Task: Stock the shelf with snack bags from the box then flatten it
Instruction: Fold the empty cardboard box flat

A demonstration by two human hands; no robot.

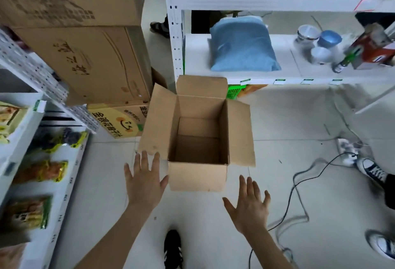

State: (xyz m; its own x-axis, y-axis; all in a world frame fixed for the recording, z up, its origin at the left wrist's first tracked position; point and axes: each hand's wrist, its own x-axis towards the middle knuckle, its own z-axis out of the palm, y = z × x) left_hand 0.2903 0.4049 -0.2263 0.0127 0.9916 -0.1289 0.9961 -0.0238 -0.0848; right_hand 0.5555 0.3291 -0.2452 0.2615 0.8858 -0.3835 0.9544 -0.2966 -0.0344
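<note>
while both hands are spread flat with fingers straight and apart, neither grips anything. the left hand [145, 181] hovers by the near left corner of the cardboard box [197, 176], its fingertips in front of the near edge of the left flap and its thumb just beside the box's near wall; whether it touches the cardboard cannot be told. the right hand [250, 206] is open the same way, a little nearer to the viewer, just short of the near right corner and apart from it. the box lies straight ahead, far of both hands and between them, with the left hand closer. it stands upright on the pale floor [203, 215], its visible flaps folded out and its inside empty; the long side flaps suggest its long axis runs near to far. snack bags [40, 170] already lie on the white shelf [64, 215] at the left, so stocking looks done and flattening looks next, likely needing a hand on each side.
</note>
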